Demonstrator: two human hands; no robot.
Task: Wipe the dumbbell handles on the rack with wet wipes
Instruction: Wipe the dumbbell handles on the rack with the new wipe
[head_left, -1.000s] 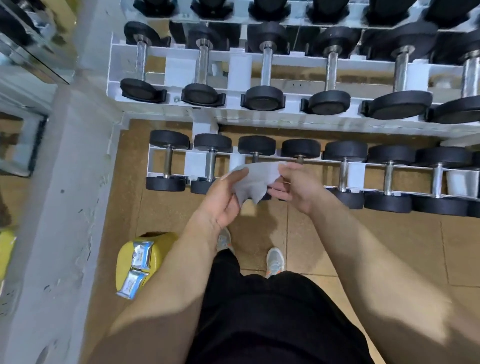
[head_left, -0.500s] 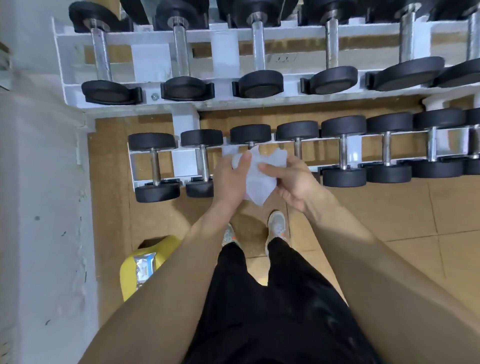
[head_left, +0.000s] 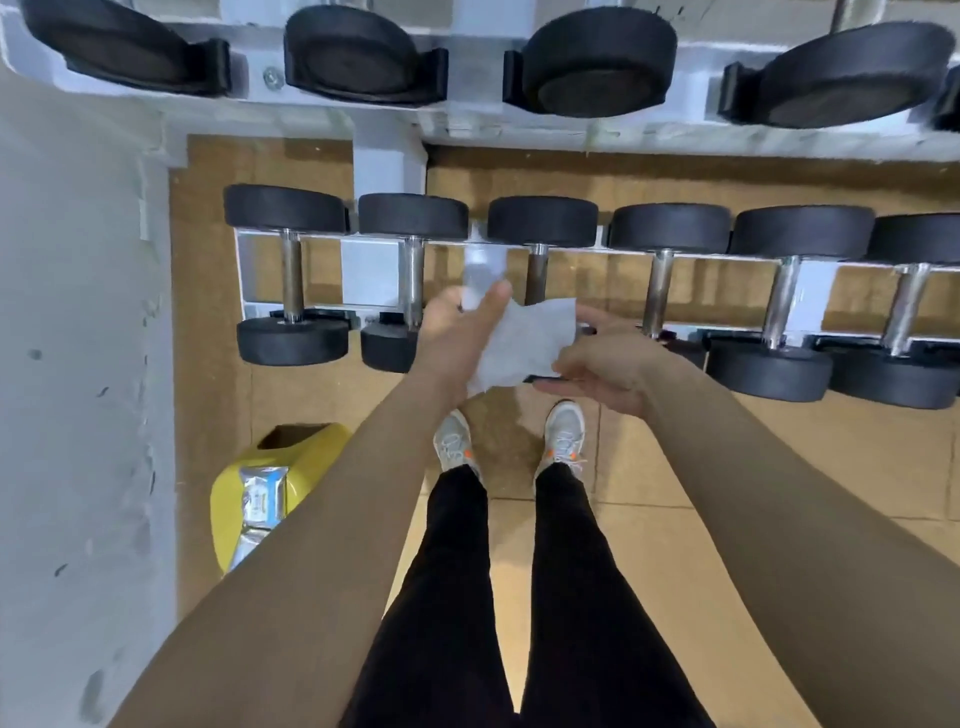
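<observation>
1. A tan tiled floor (head_left: 675, 545) runs under the white rack (head_left: 387, 171). A scuffed grey wall (head_left: 78, 364) stands left of the rack.
2. The wet wipe (head_left: 524, 343) is held in front of the rack's lower dumbbell handles (head_left: 412, 280), with the grips of the left hand (head_left: 454, 340) and right hand (head_left: 605, 369) both clamped on it.
3. A yellow bin (head_left: 311, 467) stands on the floor in front of the rack's left end.

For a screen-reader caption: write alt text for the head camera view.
Left hand and right hand hold a crumpled white wet wipe near the lower row of black dumbbells with chrome handles on a white rack. A yellow container with wipe packets stands left.
</observation>
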